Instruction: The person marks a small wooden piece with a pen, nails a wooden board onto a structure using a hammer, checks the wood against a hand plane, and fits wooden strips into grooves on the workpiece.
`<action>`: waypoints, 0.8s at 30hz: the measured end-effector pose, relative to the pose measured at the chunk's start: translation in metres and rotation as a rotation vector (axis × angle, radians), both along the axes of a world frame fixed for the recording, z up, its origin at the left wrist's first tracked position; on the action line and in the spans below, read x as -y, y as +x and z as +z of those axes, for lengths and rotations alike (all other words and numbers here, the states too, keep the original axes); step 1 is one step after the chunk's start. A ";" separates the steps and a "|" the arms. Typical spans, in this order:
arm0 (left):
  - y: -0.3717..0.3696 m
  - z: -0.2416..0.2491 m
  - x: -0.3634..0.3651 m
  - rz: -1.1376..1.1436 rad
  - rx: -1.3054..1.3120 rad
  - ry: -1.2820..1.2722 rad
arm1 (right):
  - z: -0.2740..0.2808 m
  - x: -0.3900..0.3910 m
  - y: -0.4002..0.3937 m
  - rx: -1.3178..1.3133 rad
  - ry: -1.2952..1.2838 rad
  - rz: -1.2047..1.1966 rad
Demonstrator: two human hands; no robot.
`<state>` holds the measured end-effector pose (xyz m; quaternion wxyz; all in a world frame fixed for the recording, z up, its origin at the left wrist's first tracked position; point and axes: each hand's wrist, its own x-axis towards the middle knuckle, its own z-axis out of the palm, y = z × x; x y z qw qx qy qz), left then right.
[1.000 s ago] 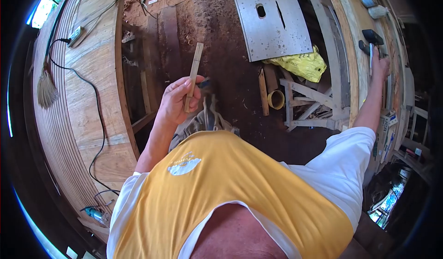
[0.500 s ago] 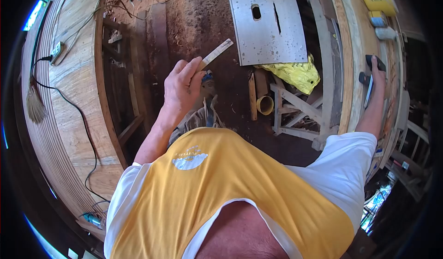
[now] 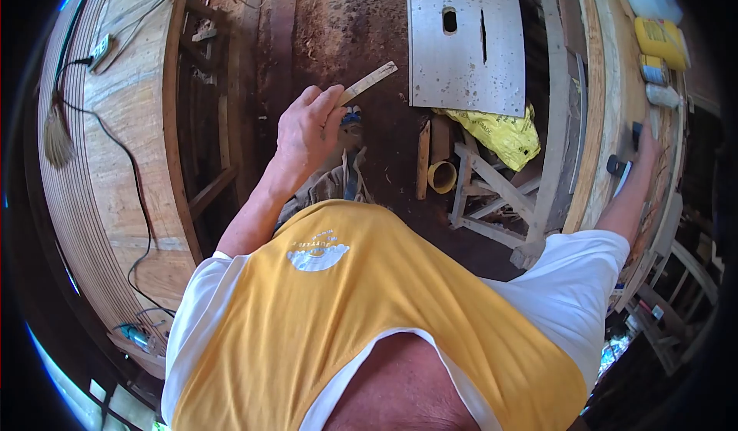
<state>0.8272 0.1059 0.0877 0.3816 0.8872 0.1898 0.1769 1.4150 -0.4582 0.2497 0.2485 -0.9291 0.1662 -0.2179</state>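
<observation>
My left hand (image 3: 307, 127) is closed around one end of a thin, pale wooden strip (image 3: 370, 82), held out over the floor in front of me. Dark marks show near its free end. On the right-hand bench, my right hand (image 3: 648, 140), blurred and partly turned away, grips a black-handled tool (image 3: 617, 167). Two black parts and a strip of shiny metal show beside the palm; most of the tool is hidden under the hand.
A spotted white panel (image 3: 467, 35) with two cut-outs lies above a yellow sack (image 3: 496, 137) and a wooden frame (image 3: 501, 189). Containers, including a yellow jug (image 3: 659, 43), line the right bench. At left, a wooden bench (image 3: 138, 124) carries a power strip (image 3: 101, 51), cord and brush (image 3: 58, 139).
The view has shifted, so the benches, panel and containers appear lower and further right. My left hand still holds the wooden strip; my right hand stays at the black-handled tool.
</observation>
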 end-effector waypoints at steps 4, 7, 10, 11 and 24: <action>-0.024 -0.005 -0.006 0.061 0.026 -0.015 | 0.051 0.020 0.008 -0.013 0.671 0.269; -0.045 -0.013 -0.007 0.092 0.056 -0.111 | 0.060 0.013 -0.020 -0.073 0.775 0.552; -0.066 -0.013 -0.006 0.119 0.122 -0.145 | 0.034 -0.059 -0.107 -0.049 0.965 0.773; -0.073 -0.015 -0.005 0.129 0.158 -0.162 | 0.022 -0.110 -0.162 -0.024 1.052 0.788; -0.209 -0.031 -0.002 0.487 0.100 -1.398 | -0.114 -0.385 -0.636 -0.910 0.623 1.680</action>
